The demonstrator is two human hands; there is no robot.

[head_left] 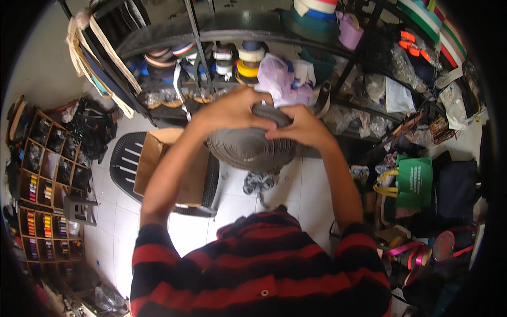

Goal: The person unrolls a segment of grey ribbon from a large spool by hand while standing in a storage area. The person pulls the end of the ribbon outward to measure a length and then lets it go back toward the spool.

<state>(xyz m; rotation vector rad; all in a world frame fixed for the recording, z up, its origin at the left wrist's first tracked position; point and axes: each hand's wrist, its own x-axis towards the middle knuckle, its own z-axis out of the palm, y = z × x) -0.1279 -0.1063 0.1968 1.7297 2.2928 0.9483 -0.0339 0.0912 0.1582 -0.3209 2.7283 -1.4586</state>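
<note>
Holding a large roll of grey webbing (248, 148) in the centre of the frame, both hands close over its upper edge. The roll is a flat, wide disc of tightly wound strap, dull grey-brown, its face showing fine concentric rings, and it is tilted so that this face looks down toward the camera. Along its top sits a darker, ribbed grey band, which may be the loose outer end of the strap, though the fingers hide too much to be sure.

The left hand (232, 108) lies curled across the top left of the roll, fingers wrapped over the rim and pressed onto the dark band. The right hand (301, 127) grips the upper right edge, fingers bent and pinching the same band, thumb toward the middle. Both forearms rise bare from the lower edge, out of red and black striped sleeves (253, 269).

Just behind the roll, in the upper part of the frame, stands a dark metal shelf rack (198, 39) stacked with spools of tape in several colours and a pale purple plastic bag (274, 76). Below the left arm an open cardboard box (153, 153) rests on a black slatted chair (127, 158). A green bag (414, 179) sits at centre right, and a wooden cubby shelf (45, 179) with small coloured rolls fills the left edge.
</note>
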